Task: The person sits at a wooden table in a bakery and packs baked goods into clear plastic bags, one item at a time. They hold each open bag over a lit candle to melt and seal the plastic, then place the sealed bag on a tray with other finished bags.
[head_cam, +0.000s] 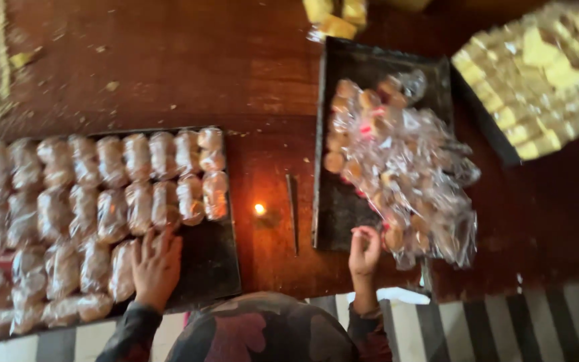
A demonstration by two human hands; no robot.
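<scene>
Resting flat, left hand (pixel 156 267) on packed rolls (pixel 102 214), right hand (pixel 364 251) curled at bag pile (pixel 403 174)

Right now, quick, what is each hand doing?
Left hand: open, fingers spread, lying flat on the tray of wrapped biscuit packets.
Right hand: fingers curled at a clear packet in the pile of bagged biscuits; grip cannot be told.

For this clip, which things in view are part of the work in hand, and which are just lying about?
In hand:
left hand flat on the rows of clear-wrapped biscuit packets
dark metal tray under them
right hand at the loose heap of clear biscuit bags
second dark tray
small lit flame
thin metal strip

Lying about:
pile of yellow blocks
crumbs on brown table
</scene>
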